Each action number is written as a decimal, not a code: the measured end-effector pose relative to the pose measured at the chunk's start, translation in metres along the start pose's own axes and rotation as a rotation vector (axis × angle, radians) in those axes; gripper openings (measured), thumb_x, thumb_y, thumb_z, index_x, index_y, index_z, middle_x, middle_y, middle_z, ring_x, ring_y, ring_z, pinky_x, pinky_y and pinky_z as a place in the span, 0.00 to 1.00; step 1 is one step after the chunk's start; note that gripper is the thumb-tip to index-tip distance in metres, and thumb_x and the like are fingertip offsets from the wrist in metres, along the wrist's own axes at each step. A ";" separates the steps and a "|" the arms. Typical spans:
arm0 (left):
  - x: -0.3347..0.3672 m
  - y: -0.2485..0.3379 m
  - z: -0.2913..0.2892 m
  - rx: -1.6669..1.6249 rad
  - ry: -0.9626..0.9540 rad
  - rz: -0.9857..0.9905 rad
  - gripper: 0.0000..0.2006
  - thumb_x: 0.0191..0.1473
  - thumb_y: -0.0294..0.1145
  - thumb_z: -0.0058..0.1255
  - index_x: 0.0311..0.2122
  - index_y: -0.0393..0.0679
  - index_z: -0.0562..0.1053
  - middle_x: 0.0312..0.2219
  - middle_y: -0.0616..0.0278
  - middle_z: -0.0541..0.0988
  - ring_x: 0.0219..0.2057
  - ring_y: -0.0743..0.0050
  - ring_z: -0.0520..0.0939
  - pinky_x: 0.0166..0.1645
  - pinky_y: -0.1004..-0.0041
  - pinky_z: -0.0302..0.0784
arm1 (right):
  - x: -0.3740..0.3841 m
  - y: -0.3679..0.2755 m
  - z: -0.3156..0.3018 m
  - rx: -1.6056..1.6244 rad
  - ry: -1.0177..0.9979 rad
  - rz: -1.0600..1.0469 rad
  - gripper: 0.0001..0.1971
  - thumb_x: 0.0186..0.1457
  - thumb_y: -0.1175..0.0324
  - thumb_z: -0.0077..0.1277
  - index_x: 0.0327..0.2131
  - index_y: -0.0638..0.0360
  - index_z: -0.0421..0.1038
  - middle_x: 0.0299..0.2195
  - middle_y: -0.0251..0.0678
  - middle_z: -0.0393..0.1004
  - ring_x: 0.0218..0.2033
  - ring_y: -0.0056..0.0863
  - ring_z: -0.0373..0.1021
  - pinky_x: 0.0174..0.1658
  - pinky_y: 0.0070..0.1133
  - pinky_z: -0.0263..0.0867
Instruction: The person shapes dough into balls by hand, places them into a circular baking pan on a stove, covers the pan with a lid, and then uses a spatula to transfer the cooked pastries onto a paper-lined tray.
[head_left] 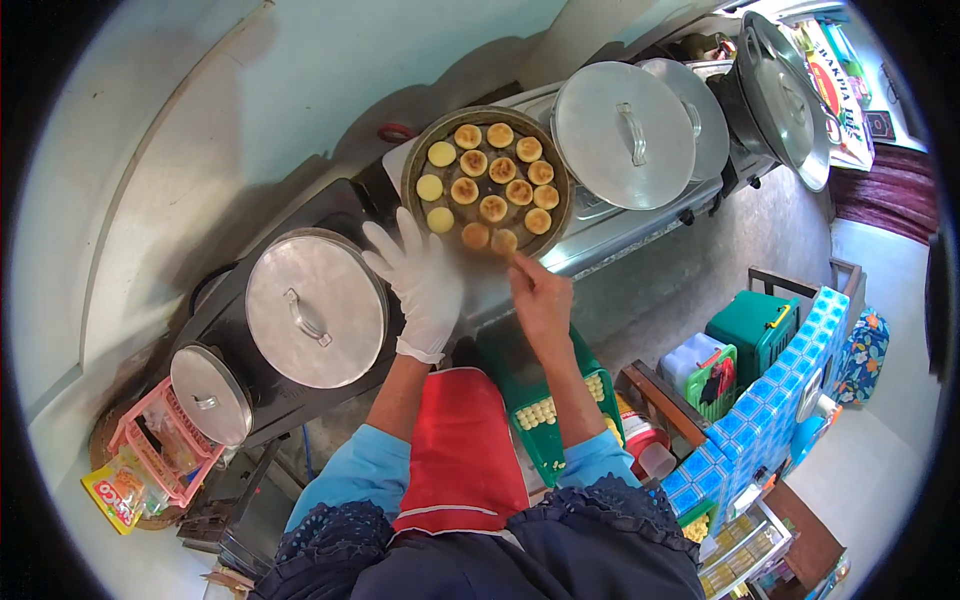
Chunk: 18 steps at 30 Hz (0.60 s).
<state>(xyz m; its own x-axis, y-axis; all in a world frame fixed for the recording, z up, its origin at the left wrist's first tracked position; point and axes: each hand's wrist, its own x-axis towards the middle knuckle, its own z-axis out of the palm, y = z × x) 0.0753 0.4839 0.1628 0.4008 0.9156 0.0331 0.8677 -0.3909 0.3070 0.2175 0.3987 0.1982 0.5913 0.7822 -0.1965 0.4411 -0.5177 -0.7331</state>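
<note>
A wide round pan on the stove holds many small round cakes, most browned on top. A few pale cakes lie along its left side. My left hand, in a white glove, is at the pan's lower left rim with fingers spread and nothing in it. My bare right hand is closed at the near rim, its fingertips beside a browned cake. Blur there hides what the fingers grip.
Lidded pots stand on both sides: a large lid right, another left, a smaller one beyond. Below my right forearm, a green tray carries rows of pale dough balls. A blue checked tablecloth and green bin are at right.
</note>
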 end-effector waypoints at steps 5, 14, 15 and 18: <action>0.001 -0.009 -0.010 -0.007 0.056 -0.025 0.21 0.46 0.25 0.50 0.49 0.37 0.72 0.60 0.44 0.62 0.63 0.34 0.52 0.65 0.45 0.47 | -0.008 -0.002 0.013 0.065 0.004 -0.040 0.13 0.52 0.71 0.56 0.42 0.60 0.76 0.29 0.49 0.78 0.31 0.45 0.77 0.34 0.32 0.70; 0.018 -0.023 -0.020 -0.240 0.170 -0.045 0.25 0.45 0.17 0.49 0.52 0.38 0.72 0.45 0.52 0.77 0.45 0.51 0.72 0.50 0.61 0.71 | -0.003 -0.036 0.017 0.206 -0.069 -0.001 0.13 0.54 0.71 0.54 0.43 0.62 0.76 0.24 0.42 0.78 0.24 0.29 0.74 0.31 0.24 0.69; 0.017 -0.029 -0.017 -0.257 0.205 -0.020 0.24 0.46 0.18 0.49 0.52 0.38 0.72 0.44 0.53 0.77 0.44 0.52 0.73 0.49 0.62 0.72 | -0.007 -0.044 0.015 0.282 -0.092 0.035 0.13 0.54 0.70 0.54 0.43 0.62 0.77 0.22 0.36 0.77 0.24 0.19 0.72 0.30 0.20 0.67; 0.033 -0.015 -0.025 -0.193 0.016 -0.153 0.24 0.47 0.20 0.49 0.53 0.40 0.72 0.41 0.55 0.78 0.41 0.53 0.74 0.46 0.63 0.73 | 0.003 -0.035 0.017 0.303 -0.043 0.212 0.13 0.54 0.71 0.54 0.43 0.64 0.77 0.22 0.36 0.78 0.24 0.19 0.72 0.30 0.20 0.67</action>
<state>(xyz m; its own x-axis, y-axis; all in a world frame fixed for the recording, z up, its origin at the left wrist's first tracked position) 0.0677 0.5223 0.1829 0.2632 0.9647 -0.0136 0.8450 -0.2237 0.4857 0.1927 0.4254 0.2120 0.6160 0.6859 -0.3874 0.0883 -0.5489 -0.8312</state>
